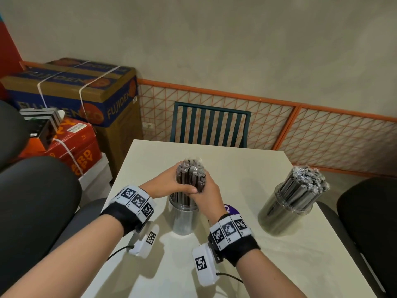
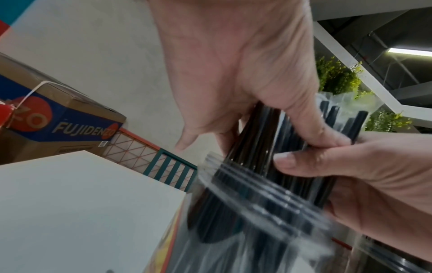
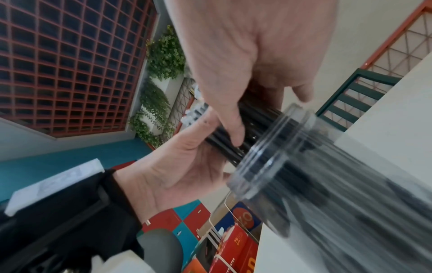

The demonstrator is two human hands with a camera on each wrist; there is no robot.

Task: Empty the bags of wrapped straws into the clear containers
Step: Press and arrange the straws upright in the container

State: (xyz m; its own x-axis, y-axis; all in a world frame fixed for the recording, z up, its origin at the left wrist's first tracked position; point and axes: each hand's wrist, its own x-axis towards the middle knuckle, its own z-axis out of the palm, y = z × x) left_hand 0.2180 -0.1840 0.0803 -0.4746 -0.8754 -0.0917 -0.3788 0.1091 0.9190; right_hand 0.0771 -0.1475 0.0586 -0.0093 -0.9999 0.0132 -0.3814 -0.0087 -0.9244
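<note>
Straws (image 1: pixel 190 177), dark and in clear wrappers, stand upright as a bundle in a clear container (image 1: pixel 183 220) near the middle of the worktop (image 1: pixel 268 265). Their lower ends are inside the container and their upper part rises well above its rim.

Left hand (image 1: pixel 163 186) wraps the bundle from the left, just above the rim; in the left wrist view its thumb and fingers (image 2: pixel 311 125) curl round the straws. Right hand (image 1: pixel 207 196) grasps the same bundle from the right and near side, with its fingers (image 3: pixel 231 125) curled across the dark straws in the right wrist view. The two hands touch each other at the front of the bundle. The container's threaded rim shows just below both grips; its lower part is blurred in both wrist views.

A second container (image 1: pixel 287 209) stands on the worktop well to the right, packed with straws that lean and fan out above its rim. A purple thing (image 1: pixel 231 209) lies on the worktop just behind the right wrist, mostly hidden. A green chair (image 1: pixel 211 124) stands at the far edge of the worktop, and cardboard boxes (image 1: pixel 86 91) are stacked to the left.
</note>
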